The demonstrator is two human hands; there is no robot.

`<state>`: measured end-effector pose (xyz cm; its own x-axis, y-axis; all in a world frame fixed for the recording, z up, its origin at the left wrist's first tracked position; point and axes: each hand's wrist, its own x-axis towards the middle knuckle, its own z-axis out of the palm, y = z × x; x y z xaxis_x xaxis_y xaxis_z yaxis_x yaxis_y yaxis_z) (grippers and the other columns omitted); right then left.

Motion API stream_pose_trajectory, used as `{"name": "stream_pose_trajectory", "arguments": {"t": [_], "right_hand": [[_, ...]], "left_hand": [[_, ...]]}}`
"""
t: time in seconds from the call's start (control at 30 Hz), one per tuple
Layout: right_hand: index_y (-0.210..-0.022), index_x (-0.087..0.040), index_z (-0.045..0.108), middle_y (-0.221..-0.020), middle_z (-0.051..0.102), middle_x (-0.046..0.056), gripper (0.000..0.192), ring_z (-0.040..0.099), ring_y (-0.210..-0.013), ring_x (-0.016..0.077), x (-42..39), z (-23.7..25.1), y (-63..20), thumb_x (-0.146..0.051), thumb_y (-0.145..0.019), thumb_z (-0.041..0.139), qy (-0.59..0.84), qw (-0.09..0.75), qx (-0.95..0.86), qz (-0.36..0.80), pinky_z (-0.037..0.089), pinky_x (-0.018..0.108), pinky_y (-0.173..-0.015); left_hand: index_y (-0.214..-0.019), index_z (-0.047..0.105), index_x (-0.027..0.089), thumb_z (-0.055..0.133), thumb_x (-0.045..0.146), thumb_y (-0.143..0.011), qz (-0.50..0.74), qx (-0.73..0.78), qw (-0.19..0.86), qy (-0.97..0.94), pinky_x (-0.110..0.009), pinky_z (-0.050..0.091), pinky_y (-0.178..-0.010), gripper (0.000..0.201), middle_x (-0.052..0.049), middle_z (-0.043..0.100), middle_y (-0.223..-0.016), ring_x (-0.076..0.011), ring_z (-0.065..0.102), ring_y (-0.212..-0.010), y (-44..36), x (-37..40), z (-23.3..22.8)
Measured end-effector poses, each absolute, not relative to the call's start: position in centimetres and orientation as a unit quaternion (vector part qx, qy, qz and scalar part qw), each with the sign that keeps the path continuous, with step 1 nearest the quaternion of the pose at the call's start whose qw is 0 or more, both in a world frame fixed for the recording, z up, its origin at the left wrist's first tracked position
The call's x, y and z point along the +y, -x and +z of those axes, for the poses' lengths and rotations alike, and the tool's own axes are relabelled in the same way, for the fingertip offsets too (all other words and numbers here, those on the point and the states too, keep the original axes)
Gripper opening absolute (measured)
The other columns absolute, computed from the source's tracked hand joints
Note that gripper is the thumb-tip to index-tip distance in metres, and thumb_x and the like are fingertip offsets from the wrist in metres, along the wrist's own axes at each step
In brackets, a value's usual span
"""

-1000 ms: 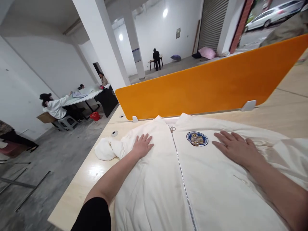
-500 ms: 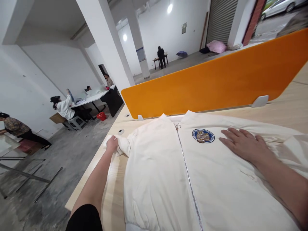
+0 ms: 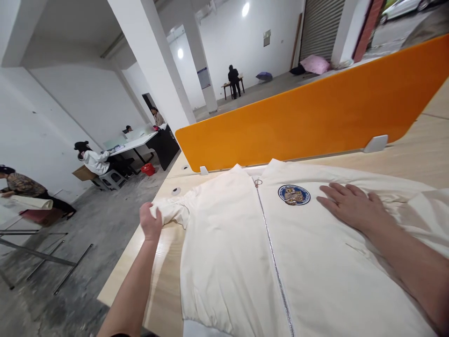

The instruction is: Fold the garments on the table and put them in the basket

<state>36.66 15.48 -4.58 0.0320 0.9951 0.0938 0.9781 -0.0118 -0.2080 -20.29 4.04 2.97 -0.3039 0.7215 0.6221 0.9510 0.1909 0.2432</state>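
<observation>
A cream zip-up jacket (image 3: 228, 234) lies front side up, its zipper (image 3: 271, 243) closed down the middle. On the chest, right of the zipper, sits a round blue patch (image 3: 293, 194) with an owl-like figure. My left hand (image 3: 150, 222) grips the end of the jacket's left-side sleeve (image 3: 173, 209), which is stretched out sideways and wrinkled. Flat on the chest beside the patch rests my right hand (image 3: 354, 206), fingers spread. The other sleeve (image 3: 421, 206) runs off to the right, partly behind my right forearm.
An orange divider (image 3: 298, 126) on white clamps stands behind the jacket on the pale wooden table (image 3: 164, 267). The table's left edge drops to a grey floor. Metal frame legs (image 3: 45, 257) stand at lower left. Several people are farther off, one by a white desk (image 3: 135, 142).
My left hand has moved left, pulling the sleeve out straighter. My right hand stays on the chest. In the background, a seated person's raised arm has come down.
</observation>
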Motion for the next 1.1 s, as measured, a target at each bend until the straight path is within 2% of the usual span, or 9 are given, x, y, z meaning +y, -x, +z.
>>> {"name": "stream_pose_trajectory", "arguments": {"t": [0.07,0.2,0.33,0.47,0.57,0.7,0.83,0.93,1.1], "right_hand": [[-0.142,-0.025,0.040,-0.154,0.027,0.003,0.063,0.022,-0.138,0.0300,15.6,-4.7,-36.8,-0.054,-0.091,0.017,0.710,0.100,-0.696,0.043,0.021,0.057,-0.106],[-0.142,-0.025,0.040,-0.154,0.027,0.002,0.063,0.023,-0.138,0.0304,15.8,-4.9,-37.1,-0.055,-0.091,0.018,0.707,0.100,-0.700,0.038,0.020,0.057,-0.107],[-0.140,-0.025,0.044,-0.152,0.031,0.004,0.060,0.025,-0.137,0.0305,15.7,-4.7,-37.1,-0.052,-0.092,0.020,0.702,0.114,-0.702,0.029,0.020,0.057,-0.108],[-0.137,-0.028,0.045,-0.151,0.034,0.002,0.056,0.026,-0.137,0.0301,15.8,-4.6,-37.0,-0.051,-0.091,0.024,0.704,0.118,-0.700,0.022,0.021,0.057,-0.109],[-0.137,-0.029,0.046,-0.150,0.036,0.002,0.054,0.026,-0.137,0.0304,16.1,-4.9,-37.0,-0.051,-0.092,0.024,0.700,0.128,-0.703,0.011,0.021,0.059,-0.109],[-0.139,-0.027,0.044,-0.151,0.034,0.003,0.055,0.025,-0.138,0.0319,16.0,-4.7,-37.2,-0.050,-0.093,0.024,0.699,0.130,-0.703,0.010,0.020,0.060,-0.108],[-0.139,-0.024,0.045,-0.151,0.034,0.007,0.053,0.024,-0.139,0.0332,15.5,-3.3,-37.1,-0.045,-0.092,0.034,0.688,0.151,-0.708,0.050,0.015,0.059,-0.109],[-0.137,-0.026,0.047,-0.146,0.041,0.009,0.050,0.030,-0.136,0.0314,15.4,-2.3,-37.0,-0.042,-0.090,0.041,0.669,0.195,-0.715,0.060,0.017,0.058,-0.109],[-0.127,-0.025,0.056,-0.135,0.053,0.007,0.041,0.044,-0.126,0.0226,12.5,-1.2,-38.6,-0.032,-0.088,0.043,0.662,0.254,-0.705,0.027,0.034,0.039,-0.105]], "left_hand": [[-0.130,0.047,0.019,0.051,0.025,-0.088,-0.183,-0.734,0.175,0.630,-0.039,0.040,-0.100,0.042,-0.012,0.050,-0.131,-0.0249,0.044,-0.124,19.4,5.0,2.2],[-0.116,0.057,0.023,0.045,0.011,-0.083,0.020,-0.719,0.130,0.682,-0.035,0.042,-0.088,0.038,-0.009,0.062,-0.109,-0.0243,0.055,-0.104,18.1,7.3,2.1],[-0.108,0.060,0.017,0.042,0.016,-0.085,0.005,-0.732,0.214,0.647,-0.044,0.036,-0.092,0.029,-0.017,0.058,-0.108,-0.0309,0.050,-0.108,18.1,8.0,2.9],[-0.094,0.064,0.017,0.036,0.011,-0.085,0.025,-0.782,0.256,0.568,-0.048,0.036,-0.091,0.030,-0.016,0.060,-0.106,-0.0323,0.050,-0.108,18.0,8.2,3.5],[-0.109,0.061,0.014,0.034,0.010,-0.086,-0.051,-0.759,0.284,0.584,-0.049,0.034,-0.098,0.036,-0.018,0.055,-0.123,-0.0325,0.042,-0.122,14.3,9.2,3.6],[-0.136,0.045,0.020,0.038,0.036,-0.092,-0.101,-0.630,0.180,0.748,-0.050,0.021,-0.112,0.048,-0.010,0.033,-0.150,-0.0309,0.018,-0.141,3.8,11.6,2.2],[-0.146,0.030,0.029,0.030,0.057,-0.091,-0.036,-0.626,0.014,0.779,-0.058,0.019,-0.110,0.062,-0.005,0.021,-0.156,-0.0353,0.015,-0.142,-5.0,12.7,-0.8],[-0.146,0.028,0.033,0.025,0.058,-0.091,-0.012,-0.631,0.002,0.776,-0.059,0.014,-0.111,0.061,-0.002,0.019,-0.157,-0.0347,0.013,-0.143,-6.4,13.1,-2.2],[-0.147,0.026,0.033,0.025,0.057,-0.092,-0.011,-0.624,0.024,0.781,-0.056,0.016,-0.112,0.060,-0.001,0.020,-0.156,-0.0315,0.015,-0.143,-5.4,13.5,-2.4]]}}
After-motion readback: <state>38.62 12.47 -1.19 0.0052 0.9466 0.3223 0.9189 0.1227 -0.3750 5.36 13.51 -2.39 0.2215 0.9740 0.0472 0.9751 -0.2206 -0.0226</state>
